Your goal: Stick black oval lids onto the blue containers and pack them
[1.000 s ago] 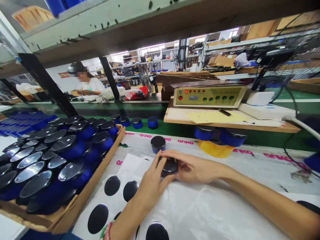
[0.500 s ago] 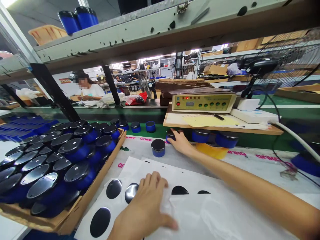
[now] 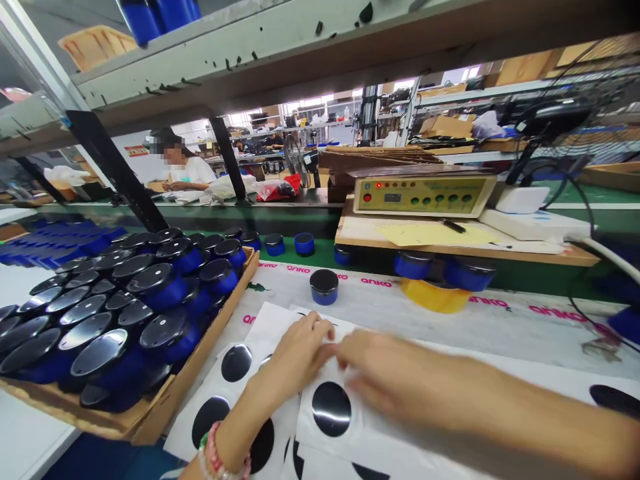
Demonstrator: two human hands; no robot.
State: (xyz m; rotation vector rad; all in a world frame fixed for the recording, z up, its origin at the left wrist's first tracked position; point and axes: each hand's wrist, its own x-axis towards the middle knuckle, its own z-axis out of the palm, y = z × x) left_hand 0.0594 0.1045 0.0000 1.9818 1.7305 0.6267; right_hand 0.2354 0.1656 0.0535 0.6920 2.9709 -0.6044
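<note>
My left hand (image 3: 299, 350) is over the white sheets with its fingers bent and thumb drawn in; anything between them is too small to make out. Beside it, my right hand (image 3: 383, 370) is smeared by motion, its fingertips meeting my left thumb. Below them lie white backing sheets (image 3: 280, 313) bearing glossy black round stickers (image 3: 331, 409). A blue jar with a black top (image 3: 324, 287) stands just beyond the hands. Another blue jar (image 3: 343, 255) is at the edge of the wooden board, partly in shadow.
At left, a cardboard tray (image 3: 150, 417) is packed with black-topped blue jars (image 3: 163, 330). A control box (image 3: 423, 197) sits on a wooden board (image 3: 500, 250), above a yellow tape roll (image 3: 435, 298). A shelf beam (image 3: 225, 73) crosses overhead. A person (image 3: 193, 170) sits across the line.
My right hand has let go of the jar near the board and come back to the sheets beside my left hand. A large black sticker now shows beneath them. The view has shifted slightly.
</note>
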